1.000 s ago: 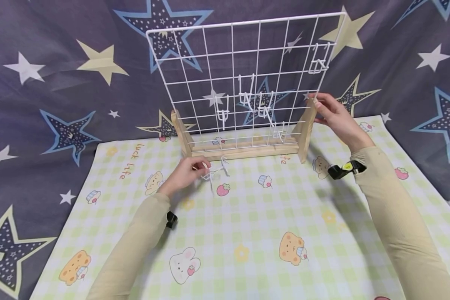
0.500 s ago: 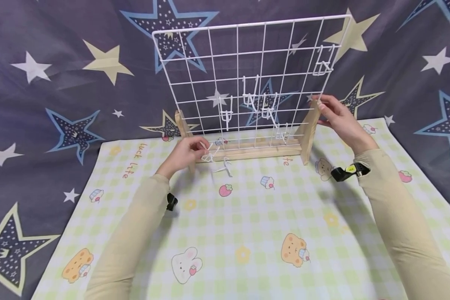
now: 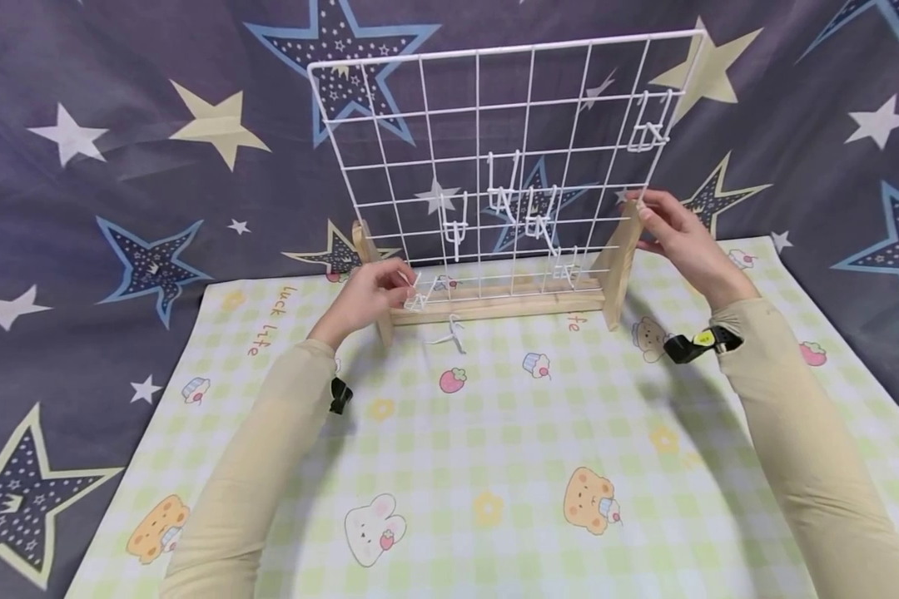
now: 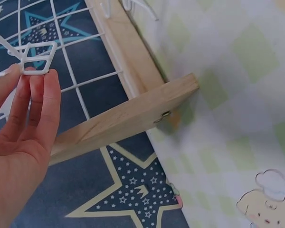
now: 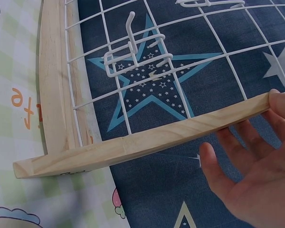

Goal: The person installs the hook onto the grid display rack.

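Observation:
A white wire grid panel (image 3: 505, 51) stands in a wooden base (image 3: 494, 309) on the table. Near the panel's lower left, my left hand (image 3: 363, 299) pinches a white wire hook (image 4: 36, 72) between thumb and fingertips, in front of the wires. Whether the hook touches the panel I cannot tell. At the other side, my right hand (image 3: 682, 245) holds the upper end of the right wooden upright (image 5: 180, 131). On the cloth before the base lies a loose white hook (image 3: 457, 334).
Several hooks hang on the panel, one at the upper right (image 3: 648, 135) and one near the middle (image 3: 500, 198). The left wooden upright (image 4: 128, 111) stands close to my left hand. A checked cloth (image 3: 509, 449) covers the table, with a dark star-patterned curtain (image 3: 142, 175) behind.
My left hand has lifted the hook off the cloth and carried it up to the panel's lower left. My right hand stays on the right upright. The view has shifted slightly.

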Tool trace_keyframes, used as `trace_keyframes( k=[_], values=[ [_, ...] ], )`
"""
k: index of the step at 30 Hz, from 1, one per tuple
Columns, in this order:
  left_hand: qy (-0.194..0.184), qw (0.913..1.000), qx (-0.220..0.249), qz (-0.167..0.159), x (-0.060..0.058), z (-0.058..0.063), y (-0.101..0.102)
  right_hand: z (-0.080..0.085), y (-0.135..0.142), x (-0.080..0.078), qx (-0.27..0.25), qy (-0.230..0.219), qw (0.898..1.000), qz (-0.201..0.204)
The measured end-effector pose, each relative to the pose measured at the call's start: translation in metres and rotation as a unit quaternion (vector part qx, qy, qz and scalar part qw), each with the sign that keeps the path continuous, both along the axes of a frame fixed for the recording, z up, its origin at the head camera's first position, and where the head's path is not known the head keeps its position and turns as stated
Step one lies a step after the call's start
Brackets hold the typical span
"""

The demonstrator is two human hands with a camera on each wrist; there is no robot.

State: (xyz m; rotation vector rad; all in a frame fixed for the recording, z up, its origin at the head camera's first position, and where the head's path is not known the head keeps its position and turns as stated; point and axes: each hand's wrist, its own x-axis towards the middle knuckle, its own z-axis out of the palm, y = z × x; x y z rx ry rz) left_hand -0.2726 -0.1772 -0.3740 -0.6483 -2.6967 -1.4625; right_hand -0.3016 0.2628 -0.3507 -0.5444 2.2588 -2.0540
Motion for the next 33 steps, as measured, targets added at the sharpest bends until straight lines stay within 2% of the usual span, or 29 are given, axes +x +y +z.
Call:
trace_keyframes(
  k=[3,6,11,13,18,26,33],
  values=[
    [0.007,0.9998,0.018,0.007,-0.002,0.003,0.000,-0.001,0.001,0.000,-0.003,0.000,1.000,0.001],
    [-0.002,0.9983,0.056,0.018,-0.004,0.003,0.001,-0.001,0.001,0.000,-0.002,-0.001,1.000,-0.002],
    [-0.022,0.9866,0.155,0.046,-0.007,0.000,0.005,-0.001,0.001,0.000,0.003,-0.001,1.000,-0.005],
    [-0.023,0.9826,0.177,0.052,-0.007,-0.001,0.007,-0.001,0.001,0.000,0.002,-0.001,1.000,-0.005],
    [-0.009,0.9791,0.190,0.072,-0.008,-0.003,0.013,-0.001,0.001,-0.001,0.000,0.001,1.000,-0.006],
    [-0.001,0.9707,0.193,0.143,-0.006,-0.015,0.028,-0.003,-0.001,-0.004,-0.011,-0.003,1.000,-0.004],
    [0.007,0.9585,0.223,0.178,-0.008,-0.025,0.037,-0.003,0.000,-0.003,-0.005,-0.003,1.000,-0.010]
  ],
)
